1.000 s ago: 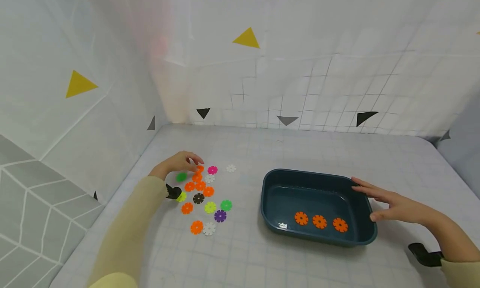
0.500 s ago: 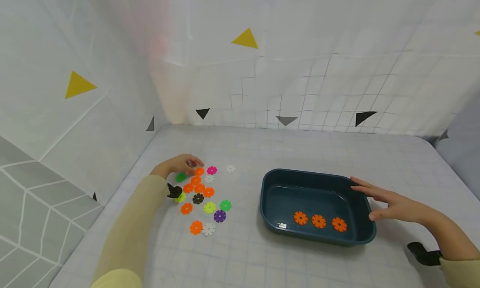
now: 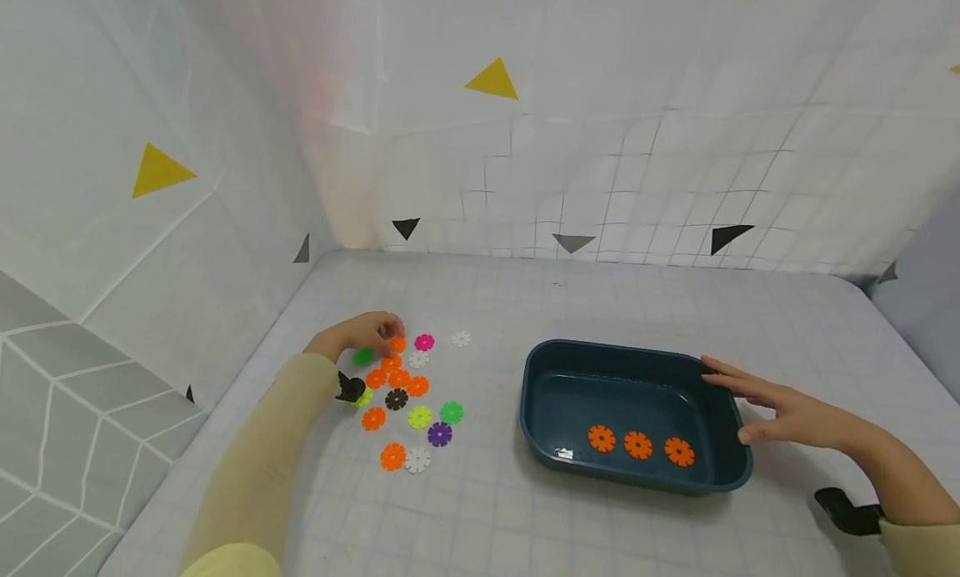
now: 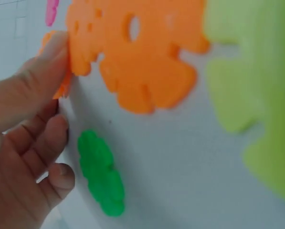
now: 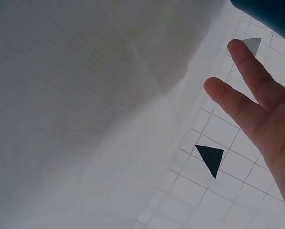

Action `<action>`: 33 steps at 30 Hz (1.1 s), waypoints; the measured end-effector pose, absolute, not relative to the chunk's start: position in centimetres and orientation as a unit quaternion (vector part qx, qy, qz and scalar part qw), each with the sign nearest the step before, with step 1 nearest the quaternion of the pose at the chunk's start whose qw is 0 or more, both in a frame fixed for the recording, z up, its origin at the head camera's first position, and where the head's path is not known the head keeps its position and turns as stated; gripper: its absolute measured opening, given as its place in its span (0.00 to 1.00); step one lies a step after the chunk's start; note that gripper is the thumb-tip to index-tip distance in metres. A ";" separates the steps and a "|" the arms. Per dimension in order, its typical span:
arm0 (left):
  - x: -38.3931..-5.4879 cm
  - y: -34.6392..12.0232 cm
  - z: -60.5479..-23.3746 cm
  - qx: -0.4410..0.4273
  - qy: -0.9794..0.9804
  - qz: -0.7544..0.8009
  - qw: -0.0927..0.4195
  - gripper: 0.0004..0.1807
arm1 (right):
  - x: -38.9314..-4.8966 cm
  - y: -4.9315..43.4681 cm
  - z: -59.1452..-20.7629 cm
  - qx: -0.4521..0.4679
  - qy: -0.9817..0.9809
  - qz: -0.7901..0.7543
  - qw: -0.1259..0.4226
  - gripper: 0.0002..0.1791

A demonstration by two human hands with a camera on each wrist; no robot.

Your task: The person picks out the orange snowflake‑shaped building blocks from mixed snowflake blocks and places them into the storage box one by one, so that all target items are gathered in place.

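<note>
At the left of the head view, my left hand (image 3: pixel 372 330) pinches an orange notched flower disc (image 3: pixel 398 343) at the far end of a loose cluster. In the left wrist view the thumb (image 4: pixel 49 62) lies across that disc's near face, with the other fingers curled behind. A green disc (image 3: pixel 363 356) lies close beside this hand, and more orange discs (image 3: pixel 399 378) lie just nearer. My right hand (image 3: pixel 798 414) has its fingers spread, resting at the right rim of a dark blue plastic tub (image 3: pixel 577 348). Three orange discs (image 3: pixel 638 444) lie in a row in the tub.
Around the cluster lie a pink disc (image 3: pixel 424 342), white discs (image 3: pixel 417 459), a brown disc (image 3: pixel 396 398), a purple disc (image 3: pixel 440 434) and yellow discs (image 3: pixel 420 416). Pale sheeting (image 3: pixel 637 143) with triangles rises behind the table (image 3: pixel 510 527).
The left hand has drawn slightly nearer, and its fingers have curled in toward the thumb at the orange disc. Some orange discs have shifted slightly nearer. The right hand and tub stay put.
</note>
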State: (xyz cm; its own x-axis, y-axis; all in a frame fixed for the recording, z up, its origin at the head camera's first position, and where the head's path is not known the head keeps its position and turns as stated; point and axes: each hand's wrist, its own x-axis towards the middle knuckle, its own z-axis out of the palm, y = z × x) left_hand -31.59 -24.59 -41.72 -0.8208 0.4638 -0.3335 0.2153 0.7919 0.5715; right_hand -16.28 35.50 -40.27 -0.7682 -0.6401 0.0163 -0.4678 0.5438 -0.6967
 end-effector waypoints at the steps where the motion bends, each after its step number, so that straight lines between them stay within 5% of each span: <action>1: -31.5 -24.6 -41.7 0.183 0.917 0.266 0.233 0.10 | -16.3 35.5 -40.3 -0.317 0.871 -0.356 0.121 0.37; 16: -31.4 -24.6 -40.9 0.128 0.916 0.289 0.248 0.09 | -16.2 35.5 -40.3 -0.317 0.870 -0.358 0.120 0.37; 33: -31.9 -24.1 -38.2 0.188 0.905 0.305 0.229 0.15 | -16.2 35.5 -40.3 -0.315 0.870 -0.358 0.126 0.36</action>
